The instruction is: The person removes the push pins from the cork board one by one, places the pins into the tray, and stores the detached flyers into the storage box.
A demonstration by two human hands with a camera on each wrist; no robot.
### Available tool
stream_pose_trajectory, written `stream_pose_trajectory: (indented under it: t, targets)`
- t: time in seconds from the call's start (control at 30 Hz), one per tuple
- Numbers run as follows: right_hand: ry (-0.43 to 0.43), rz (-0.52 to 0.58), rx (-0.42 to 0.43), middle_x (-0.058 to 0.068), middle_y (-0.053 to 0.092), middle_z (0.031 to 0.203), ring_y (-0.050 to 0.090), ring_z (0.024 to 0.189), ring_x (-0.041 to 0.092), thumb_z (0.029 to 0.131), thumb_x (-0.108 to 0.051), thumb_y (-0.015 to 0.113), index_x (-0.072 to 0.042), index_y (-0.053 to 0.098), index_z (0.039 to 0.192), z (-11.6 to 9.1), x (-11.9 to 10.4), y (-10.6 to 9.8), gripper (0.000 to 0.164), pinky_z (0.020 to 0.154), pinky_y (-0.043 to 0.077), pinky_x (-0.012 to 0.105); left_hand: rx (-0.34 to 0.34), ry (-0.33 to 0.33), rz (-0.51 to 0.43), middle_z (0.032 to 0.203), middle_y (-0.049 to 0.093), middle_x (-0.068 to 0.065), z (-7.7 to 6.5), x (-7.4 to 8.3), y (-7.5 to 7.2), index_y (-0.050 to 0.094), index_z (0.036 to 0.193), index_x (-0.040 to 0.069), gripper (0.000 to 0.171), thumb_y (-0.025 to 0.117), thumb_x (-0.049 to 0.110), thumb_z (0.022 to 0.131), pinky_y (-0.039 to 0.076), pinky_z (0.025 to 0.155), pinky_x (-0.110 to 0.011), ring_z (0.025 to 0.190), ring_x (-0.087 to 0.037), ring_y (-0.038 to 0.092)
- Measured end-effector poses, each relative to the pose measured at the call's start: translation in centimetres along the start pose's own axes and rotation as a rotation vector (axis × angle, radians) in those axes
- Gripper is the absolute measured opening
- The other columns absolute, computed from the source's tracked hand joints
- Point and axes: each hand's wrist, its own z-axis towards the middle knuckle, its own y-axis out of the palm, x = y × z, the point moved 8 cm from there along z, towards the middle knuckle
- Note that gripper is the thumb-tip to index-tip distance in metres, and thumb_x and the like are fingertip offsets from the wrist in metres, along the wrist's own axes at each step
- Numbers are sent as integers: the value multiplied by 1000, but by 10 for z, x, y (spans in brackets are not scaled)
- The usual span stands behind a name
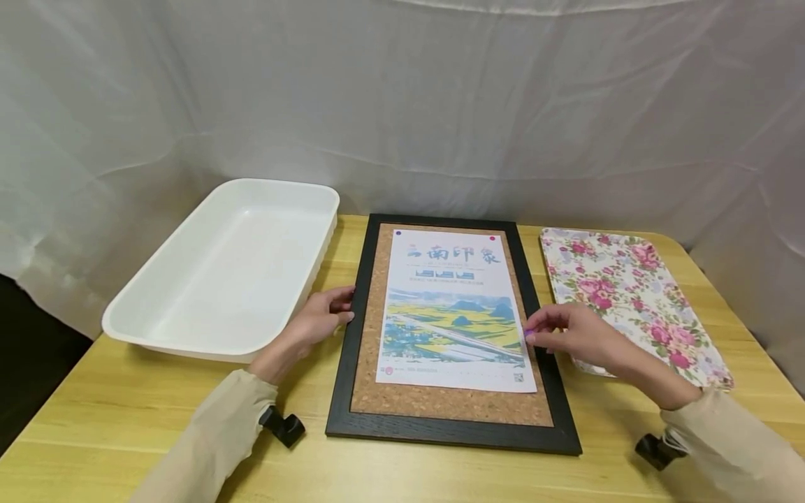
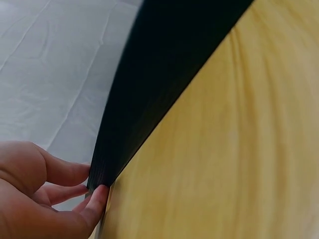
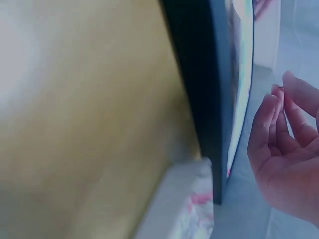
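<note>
A cork board (image 1: pixel 453 406) in a black frame (image 1: pixel 453 438) lies on the wooden table, with a printed landscape poster (image 1: pixel 453 307) on it. Pins hold the poster's upper corners, a dark one (image 1: pixel 399 233) at left and a pink one (image 1: pixel 492 238) at right. At the frame's left side, my left hand (image 1: pixel 319 316) grips the outer edge between thumb and fingers, as the left wrist view shows. My right hand (image 1: pixel 585 337) pinches a small purple pushpin (image 1: pixel 529 333) between thumb and fingertips, right at the poster's right edge.
To the left stands a deep white plastic tub (image 1: pixel 220 272). A floral tray (image 1: pixel 635 300) lies at right, partly under my right forearm. Behind the table (image 1: pixel 157 426) hangs a pale grey curtain (image 1: pixel 409 105).
</note>
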Motion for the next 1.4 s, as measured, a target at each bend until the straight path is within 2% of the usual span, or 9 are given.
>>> stream_pose_trajectory:
  t: [0.2, 0.37, 0.53, 0.73, 0.87, 1.03, 1.23, 1.3, 1.4]
  targets:
    - [14, -38, 103, 10, 61, 90, 56, 79, 27, 86, -31, 62, -3, 62, 101, 12, 6, -31, 31, 66, 49, 36, 3, 0, 4, 122, 49, -17, 0, -1, 0, 35, 138, 1, 53, 51, -5, 88, 42, 72, -29, 105, -26, 47]
    - [57, -36, 146, 17, 60, 97, 56, 84, 32, 88, -30, 60, 0, 59, 106, 23, 15, -51, 35, 71, 50, 37, 3, 4, 10, 120, 50, -17, 0, -1, 0, 35, 138, 1, 53, 51, -5, 88, 42, 72, -29, 105, -26, 48]
    - [65, -38, 172, 21, 58, 99, 56, 85, 33, 88, -34, 58, 1, 58, 105, 34, 20, -66, 39, 70, 49, 38, 4, -3, 2, 119, 51, -16, -1, 0, -1, 35, 138, 2, 53, 51, -4, 88, 42, 72, -29, 105, -26, 48]
    - [61, -62, 208, 22, 57, 100, 56, 86, 32, 90, -30, 57, 3, 56, 107, 45, 26, -80, 38, 69, 50, 33, -1, 1, 1, 120, 51, -17, -2, 2, -1, 35, 138, 2, 53, 51, -4, 88, 42, 72, -30, 106, -26, 48]
    - [97, -62, 236, 22, 56, 102, 55, 85, 30, 89, -34, 56, 4, 55, 109, 51, 35, -90, 43, 67, 49, 31, -1, 0, 3, 119, 51, -16, -2, 2, 0, 35, 138, 2, 52, 51, -4, 89, 42, 72, -29, 105, -26, 48]
    - [145, -8, 276, 21, 54, 106, 54, 87, 29, 86, -42, 58, 2, 56, 110, 65, 70, -104, 50, 68, 49, 34, -16, 5, 5, 122, 49, -17, -2, 3, 0, 34, 139, 2, 53, 51, -3, 89, 42, 71, -29, 107, -27, 47]
    - [175, 102, 330, 9, 55, 103, 54, 87, 20, 80, -48, 61, -8, 59, 106, 95, 133, -121, 48, 64, 49, 24, -11, 4, 2, 121, 50, -18, -2, 3, -1, 33, 139, 1, 53, 50, -4, 89, 42, 71, -28, 106, -27, 47]
    - [199, 116, 355, 7, 55, 104, 54, 88, 20, 80, -50, 61, -10, 59, 106, 99, 140, -126, 47, 65, 49, 23, -12, 9, 2, 121, 49, -19, -2, 3, -1, 33, 139, 0, 52, 50, -4, 89, 42, 71, -28, 106, -28, 47]
    - [221, 114, 367, 11, 53, 108, 53, 91, 23, 82, -49, 59, -6, 58, 109, 97, 127, -128, 51, 72, 50, 29, -14, 10, -1, 121, 50, -19, -2, 3, 0, 34, 138, 0, 52, 50, -5, 89, 42, 71, -29, 105, -28, 47]
